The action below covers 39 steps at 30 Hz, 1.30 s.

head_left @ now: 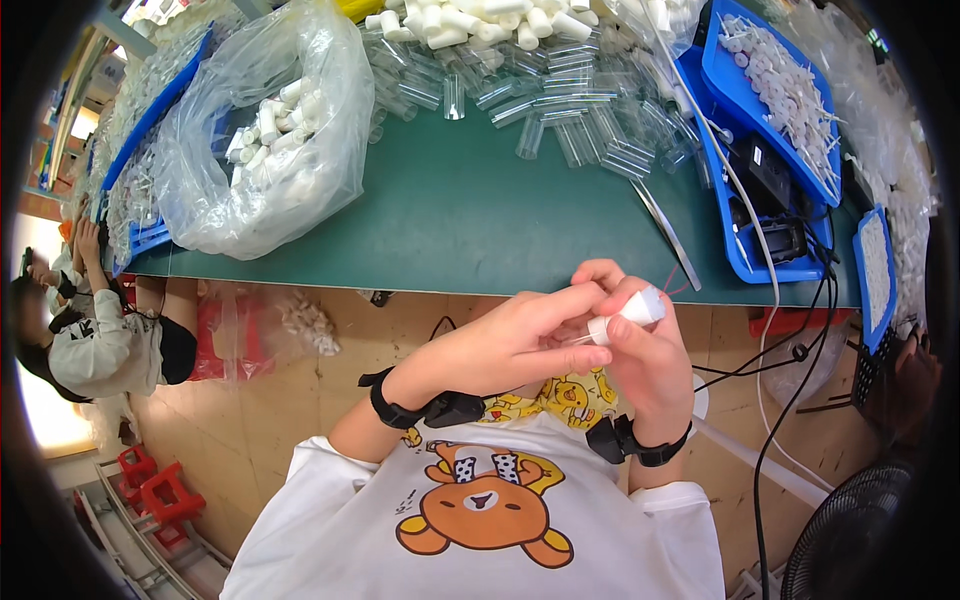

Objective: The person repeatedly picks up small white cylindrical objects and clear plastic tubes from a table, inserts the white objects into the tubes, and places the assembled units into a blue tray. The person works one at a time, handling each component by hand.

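My right hand (655, 360) is closed round a small white cylindrical part (640, 310), thumb pressed along its side, just off the table's front edge. Against it, my left hand (535, 335) curls its fingers and thumb inward. Something thin and pale pokes out between the left fingers at the part's lower end; most of it is hidden. A fine reddish wire (685, 282) shows beside the right fingertips. Beyond the hands, metal tweezers (663, 230) lie on the green table (430, 215).
Clear tubes (580, 105) are heaped at the back, below white cylinders (490, 20). A clear plastic bag (215, 215) of white pieces stands left. Blue trays (745, 250) with white parts and a black device sit right, with cables hanging down. Another person (110, 335) works at far left.
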Available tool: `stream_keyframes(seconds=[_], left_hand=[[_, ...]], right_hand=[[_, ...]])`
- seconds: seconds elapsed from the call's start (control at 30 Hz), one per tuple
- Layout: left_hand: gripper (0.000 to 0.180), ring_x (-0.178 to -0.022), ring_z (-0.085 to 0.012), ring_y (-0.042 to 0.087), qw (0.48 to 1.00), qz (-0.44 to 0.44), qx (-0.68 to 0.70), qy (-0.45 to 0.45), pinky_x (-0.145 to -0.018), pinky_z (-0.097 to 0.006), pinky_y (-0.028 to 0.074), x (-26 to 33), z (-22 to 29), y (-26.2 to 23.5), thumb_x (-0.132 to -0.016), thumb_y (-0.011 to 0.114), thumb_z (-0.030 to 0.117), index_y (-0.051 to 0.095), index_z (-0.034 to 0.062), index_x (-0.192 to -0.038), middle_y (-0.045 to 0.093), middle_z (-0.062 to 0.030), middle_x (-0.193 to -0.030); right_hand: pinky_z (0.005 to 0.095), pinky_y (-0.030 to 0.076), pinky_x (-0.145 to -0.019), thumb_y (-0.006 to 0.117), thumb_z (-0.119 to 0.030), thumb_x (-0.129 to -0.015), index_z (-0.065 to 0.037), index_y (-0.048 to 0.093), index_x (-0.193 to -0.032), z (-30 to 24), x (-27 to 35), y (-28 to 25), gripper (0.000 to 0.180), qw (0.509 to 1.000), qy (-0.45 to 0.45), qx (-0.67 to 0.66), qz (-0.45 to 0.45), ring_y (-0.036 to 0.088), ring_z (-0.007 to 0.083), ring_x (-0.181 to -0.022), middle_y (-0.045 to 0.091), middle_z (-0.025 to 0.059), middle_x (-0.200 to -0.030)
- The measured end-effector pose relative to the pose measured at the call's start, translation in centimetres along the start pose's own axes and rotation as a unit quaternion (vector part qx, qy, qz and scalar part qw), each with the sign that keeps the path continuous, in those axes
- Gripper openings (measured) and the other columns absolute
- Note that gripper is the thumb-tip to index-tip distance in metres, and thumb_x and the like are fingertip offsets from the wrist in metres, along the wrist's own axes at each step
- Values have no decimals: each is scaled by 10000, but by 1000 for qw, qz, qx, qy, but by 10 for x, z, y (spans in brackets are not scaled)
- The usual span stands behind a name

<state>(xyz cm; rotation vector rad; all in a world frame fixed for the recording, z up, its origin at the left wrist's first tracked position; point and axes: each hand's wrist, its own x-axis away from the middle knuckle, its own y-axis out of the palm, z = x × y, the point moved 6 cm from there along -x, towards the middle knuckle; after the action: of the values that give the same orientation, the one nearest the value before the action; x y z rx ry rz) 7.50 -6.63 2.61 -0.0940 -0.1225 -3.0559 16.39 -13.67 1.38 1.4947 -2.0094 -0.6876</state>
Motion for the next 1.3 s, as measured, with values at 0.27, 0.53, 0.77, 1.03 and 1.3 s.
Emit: stream_keyframes(seconds=[0.27,0.53,0.77,1.03,1.3], left_hand=[[268,-785,-56,456,986,17,164,-4,-692,-230,399,4,-3,11,-974,514,200,464,30,-1175,491,-3,-885],[313,-812,-66,475,991,92,93,29,-708,-229,405,9,-4,8,-974,501,197,460,15,-1225,500,-11,-927],[289,-852,-89,510,990,110,89,7,-736,-238,417,11,1,9,-972,494,204,483,28,-1202,527,-29,-964],[272,-797,-83,506,955,261,-135,44,-654,-215,404,11,19,20,-965,470,156,464,7,-1193,522,-19,-954],[212,-623,-100,474,986,161,35,12,-531,-217,378,14,6,8,-961,460,181,484,8,-1083,506,-16,-808]], right_hand=[[340,414,-926,613,-193,-884,36,582,-1130,-12,6,9,337,994,-89,42,43,526,197,-1067,520,111,-1206],[421,426,-940,455,-391,-948,-5,564,-1154,18,6,7,451,990,-129,47,39,470,292,-1174,470,144,-1266],[412,418,-980,432,-412,-900,36,482,-1250,29,-5,32,570,991,-53,-120,10,503,314,-1178,523,179,-1226],[411,482,-878,386,-475,-862,33,457,-1237,48,-9,29,636,982,-85,-150,-77,598,335,-1019,612,199,-1057],[406,478,-843,380,-502,-856,10,481,-1193,50,-11,29,621,989,-75,-123,-28,583,327,-996,596,187,-1021]])
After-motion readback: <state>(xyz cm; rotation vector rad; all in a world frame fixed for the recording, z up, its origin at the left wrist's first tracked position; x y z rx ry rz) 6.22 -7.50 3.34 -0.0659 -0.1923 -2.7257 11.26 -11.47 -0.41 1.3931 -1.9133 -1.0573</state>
